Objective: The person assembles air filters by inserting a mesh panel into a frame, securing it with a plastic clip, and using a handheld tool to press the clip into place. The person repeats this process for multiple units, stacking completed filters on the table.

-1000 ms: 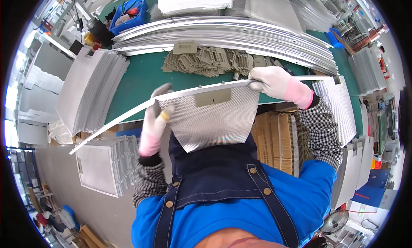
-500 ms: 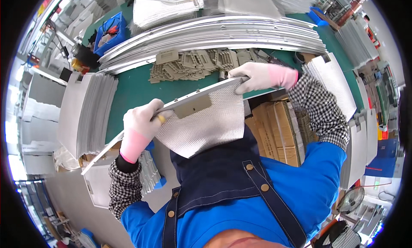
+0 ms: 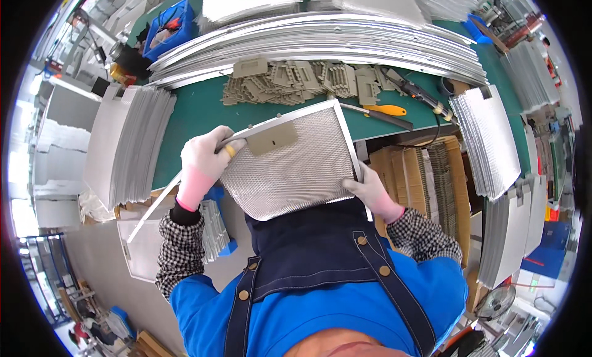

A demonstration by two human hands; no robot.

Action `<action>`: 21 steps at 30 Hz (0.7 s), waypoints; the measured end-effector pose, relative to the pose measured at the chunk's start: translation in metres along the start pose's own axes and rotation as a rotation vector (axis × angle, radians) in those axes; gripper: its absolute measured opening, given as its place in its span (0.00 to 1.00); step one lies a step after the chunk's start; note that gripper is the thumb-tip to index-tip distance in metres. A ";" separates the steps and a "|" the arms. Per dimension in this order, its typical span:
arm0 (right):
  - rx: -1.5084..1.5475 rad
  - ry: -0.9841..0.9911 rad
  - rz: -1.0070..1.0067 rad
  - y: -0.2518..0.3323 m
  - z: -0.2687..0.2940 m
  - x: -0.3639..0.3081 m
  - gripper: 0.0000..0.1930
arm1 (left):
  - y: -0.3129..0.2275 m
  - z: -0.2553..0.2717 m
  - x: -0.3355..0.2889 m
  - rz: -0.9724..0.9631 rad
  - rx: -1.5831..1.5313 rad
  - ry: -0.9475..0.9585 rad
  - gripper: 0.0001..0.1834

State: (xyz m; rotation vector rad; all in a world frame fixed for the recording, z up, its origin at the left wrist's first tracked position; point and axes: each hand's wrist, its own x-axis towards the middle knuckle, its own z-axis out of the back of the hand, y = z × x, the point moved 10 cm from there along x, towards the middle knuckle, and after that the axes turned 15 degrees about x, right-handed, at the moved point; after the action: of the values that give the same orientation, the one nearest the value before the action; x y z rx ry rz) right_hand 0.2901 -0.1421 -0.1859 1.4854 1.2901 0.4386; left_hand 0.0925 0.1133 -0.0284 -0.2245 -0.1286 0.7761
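Silver mesh panel [image 3: 283, 178] held tilted over the near edge of the green surface [image 3: 197, 110], between both hands, its near edge against the apron [image 3: 296, 240]. Left hand [image 3: 208, 156] grasping panel and white metal frame strip [image 3: 345, 130] together at the far left corner; strip's loose end sticks out left past that grip. Strip follows the far edge, bends at the far right corner, runs down the right side. Right hand [image 3: 373, 193] grasping that side toward its near end, thumb on mesh. Beige slotted plate [image 3: 262, 142] at the far edge, just right of left grip.
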 end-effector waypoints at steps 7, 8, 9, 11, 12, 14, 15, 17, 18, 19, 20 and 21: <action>0.245 -0.087 0.174 0.021 0.028 0.034 0.18 | 0.017 0.033 0.016 -0.016 -0.474 0.179 0.10; 0.254 -0.015 0.239 0.030 0.029 0.046 0.18 | 0.013 0.051 0.019 -0.020 -0.433 0.139 0.10; 0.312 -0.001 0.295 0.041 0.026 0.055 0.18 | 0.003 0.069 0.024 -0.024 -0.394 0.096 0.11; 0.348 0.069 0.392 0.069 0.017 0.064 0.19 | -0.017 0.096 0.032 -0.018 -0.509 0.054 0.15; 0.330 0.075 0.432 0.078 0.013 0.068 0.21 | -0.023 0.106 0.036 -0.012 -0.486 0.082 0.19; 0.374 0.123 0.455 0.083 0.009 0.077 0.22 | -0.035 0.117 0.037 -0.027 -0.634 -0.082 0.26; 0.378 0.126 0.471 0.084 0.008 0.077 0.23 | -0.036 0.118 0.040 -0.019 -0.728 -0.146 0.28; 0.460 0.100 0.497 0.081 0.006 0.076 0.23 | -0.035 0.119 0.041 0.025 -0.485 -0.160 0.30; 0.508 0.079 0.508 0.079 0.006 0.074 0.23 | -0.037 0.105 0.037 0.140 -0.527 -0.081 0.31; 0.543 0.064 0.501 0.077 0.008 0.073 0.23 | -0.039 0.094 0.030 0.202 -0.527 -0.041 0.29; 0.579 0.047 0.496 0.076 0.011 0.073 0.23 | -0.039 0.081 0.023 0.176 -0.596 -0.094 0.27; 0.616 0.019 0.503 0.074 0.016 0.071 0.23 | -0.038 0.063 0.019 0.132 -0.666 -0.140 0.24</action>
State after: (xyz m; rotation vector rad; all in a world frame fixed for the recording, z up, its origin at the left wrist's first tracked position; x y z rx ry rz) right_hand 0.3628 -0.0761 -0.1521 2.3507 1.1035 0.3902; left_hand 0.1194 0.1105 0.0425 -0.8159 -0.5108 0.8613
